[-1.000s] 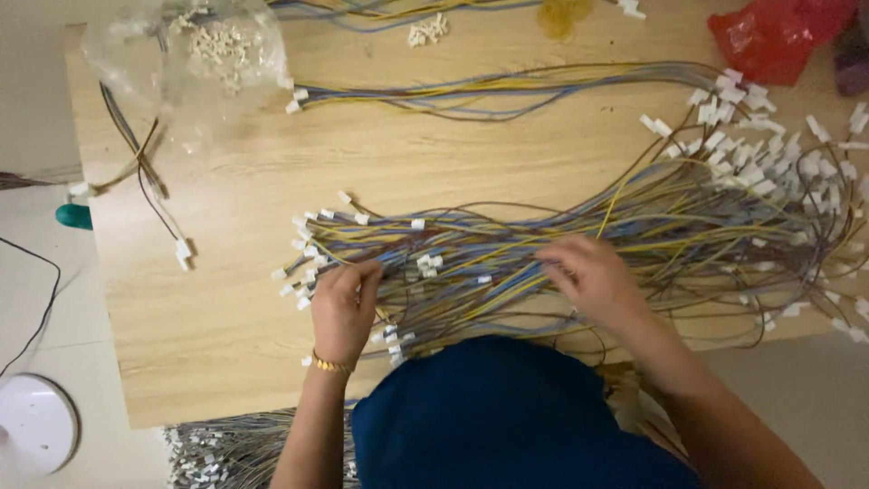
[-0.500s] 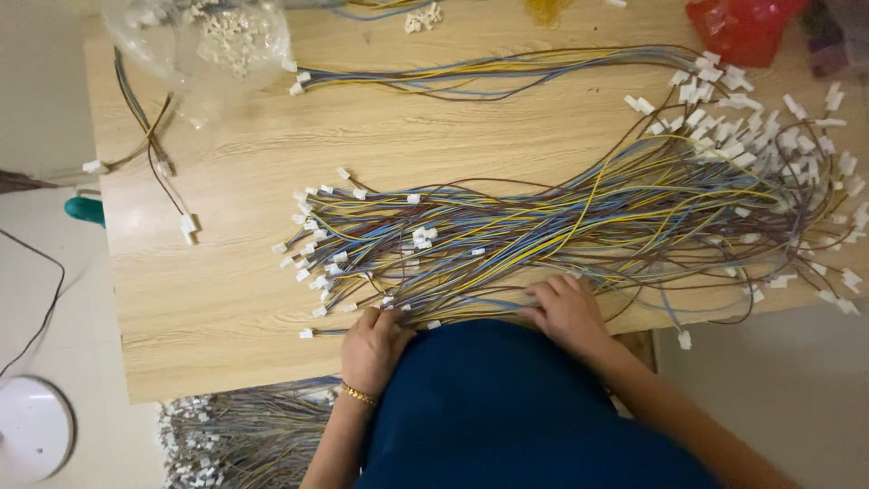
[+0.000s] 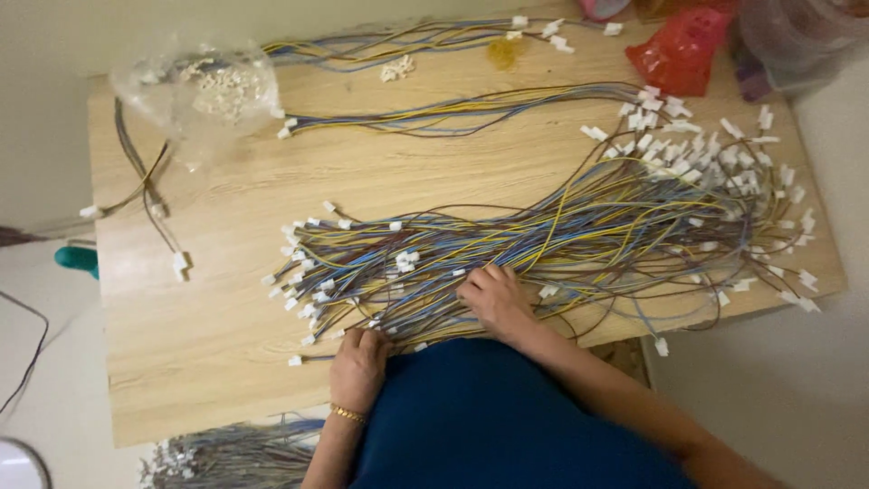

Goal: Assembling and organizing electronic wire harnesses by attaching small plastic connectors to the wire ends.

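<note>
Two hands, left [image 3: 359,362] and right [image 3: 493,297], fingers pressed flat on wires [image 3: 579,231] near bench [image 3: 208,362] front edge, holding nothing.

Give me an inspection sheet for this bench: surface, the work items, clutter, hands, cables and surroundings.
Surface: light wooden table, bare at its near left.
Work items: large spread of coloured wire leads with white end plugs.
Clutter: clear bag of white plugs, red bag, two smaller wire bundles at the far edge.
Hands: left hand rests on the wires at the near edge; right hand presses on the spread. Grip unclear.
Cables: dark cord on the floor at left.
Surroundings: another wire bundle below the table; pale floor.
</note>
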